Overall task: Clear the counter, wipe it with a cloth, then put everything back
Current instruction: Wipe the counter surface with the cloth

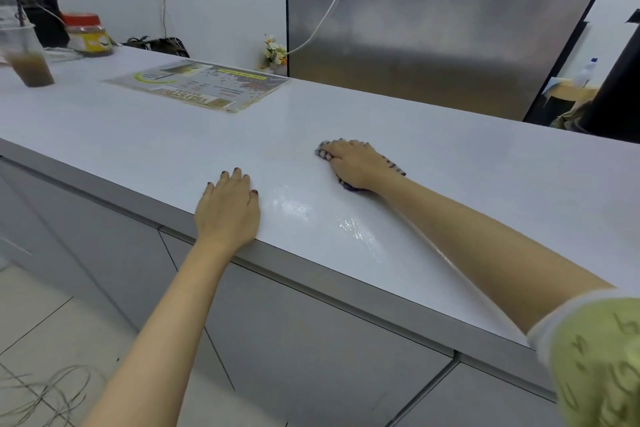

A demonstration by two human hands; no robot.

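The counter (467,163) was found smooth and glossy, wet-streaked at six o'clock of the checked woven cloth (322,153). Brushed metal was noted on the panel (433,28) at one o'clock.

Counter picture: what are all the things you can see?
counter: one, white, across the middle
cloth: one, dark checked, under right hand
wet patch: one, shiny, between the hands
printed sheet: one, yellow-grey, counter's far side
cup: one, clear, brown drink, far left
jar: one, red lid, beyond the cup
flowers: one bunch, pale, behind the counter
metal panel: one, silver, behind the counter
left hand: one, flat on counter's front edge
right hand: one, grips the cloth
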